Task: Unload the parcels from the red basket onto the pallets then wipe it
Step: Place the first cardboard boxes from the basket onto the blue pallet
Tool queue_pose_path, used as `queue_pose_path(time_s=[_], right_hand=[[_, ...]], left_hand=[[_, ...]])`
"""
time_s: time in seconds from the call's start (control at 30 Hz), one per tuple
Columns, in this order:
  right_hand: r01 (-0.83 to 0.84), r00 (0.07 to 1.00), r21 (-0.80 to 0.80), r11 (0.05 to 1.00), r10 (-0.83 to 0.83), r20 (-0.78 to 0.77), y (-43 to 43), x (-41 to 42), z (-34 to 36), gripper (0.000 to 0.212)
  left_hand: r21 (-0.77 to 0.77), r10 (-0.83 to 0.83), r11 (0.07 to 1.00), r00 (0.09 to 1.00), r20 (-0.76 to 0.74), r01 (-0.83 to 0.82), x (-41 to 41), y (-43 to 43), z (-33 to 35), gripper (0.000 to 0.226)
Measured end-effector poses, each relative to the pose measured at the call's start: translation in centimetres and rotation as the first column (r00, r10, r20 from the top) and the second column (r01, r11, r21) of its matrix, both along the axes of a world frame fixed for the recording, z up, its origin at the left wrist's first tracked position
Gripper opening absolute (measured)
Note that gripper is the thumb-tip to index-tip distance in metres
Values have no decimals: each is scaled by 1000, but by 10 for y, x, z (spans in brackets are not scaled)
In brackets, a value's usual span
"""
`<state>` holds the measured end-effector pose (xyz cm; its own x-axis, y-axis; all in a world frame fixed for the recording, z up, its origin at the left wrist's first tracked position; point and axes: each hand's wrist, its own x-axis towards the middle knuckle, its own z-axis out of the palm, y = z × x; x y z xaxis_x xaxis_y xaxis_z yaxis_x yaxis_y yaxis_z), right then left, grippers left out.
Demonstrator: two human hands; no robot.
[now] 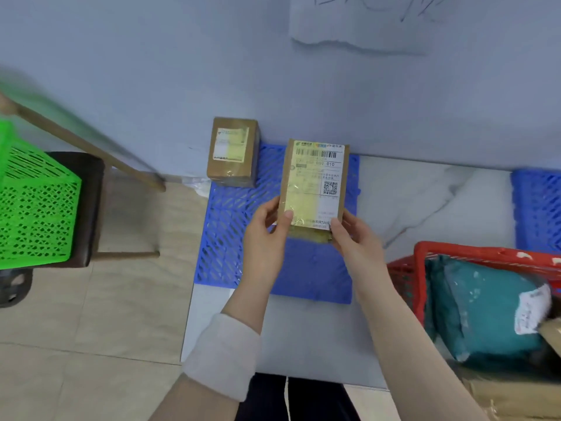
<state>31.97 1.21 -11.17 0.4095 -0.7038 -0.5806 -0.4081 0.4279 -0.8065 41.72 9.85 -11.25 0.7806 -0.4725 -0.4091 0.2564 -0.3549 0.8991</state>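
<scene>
Closest in, at the lower right, the red basket [420, 284] sits on the pale floor with a teal bag parcel [485, 305] lying inside it and brown cardboard packaging [510, 399] just beside it at the frame's edge. Both forearms reach forward from the bottom. The left hand [267, 226] grips the lower left edge of a brown cardboard parcel [315, 183], thumb pressed on its label. The right hand [352, 241] pinches the lower right corner, fingers curled round it. The parcel is held label-up above the blue pallet [224, 238]; whether it touches the pallet cannot be told.

Further off, a second cardboard box [232, 151] stands on the pallet's far left corner, against the wall [151, 56]. Another blue pallet [537, 208] lies well apart at the right, beyond the basket. To the left, a green basket [36, 214] rests on a dark stool [91, 208]. A torn sheet of paper [358, 22] hangs high on the wall.
</scene>
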Motion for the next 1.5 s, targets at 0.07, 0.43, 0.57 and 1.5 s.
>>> queue_pose_path(time_s=[0.07,0.43,0.57,1.5], right_hand=[[27,1000,10,1000,-27,-8,-4,20,-25,24],[37,998,26,999,-36,-45,-25,96,-168,17],[48,996,-7,999,-48,-81,-29,111,-187,21],[-293,921,-288,912,189,-341,-24,74,-117,47]], left_hand=[[27,12,1000,1000,-15,-12,16,-3,-23,34],[147,204,969,979,-29,-198,75,-31,-172,27],[161,321,935,947,-10,-316,82,-41,-191,14],[279,197,941,980,13,-193,48,-40,-128,22]])
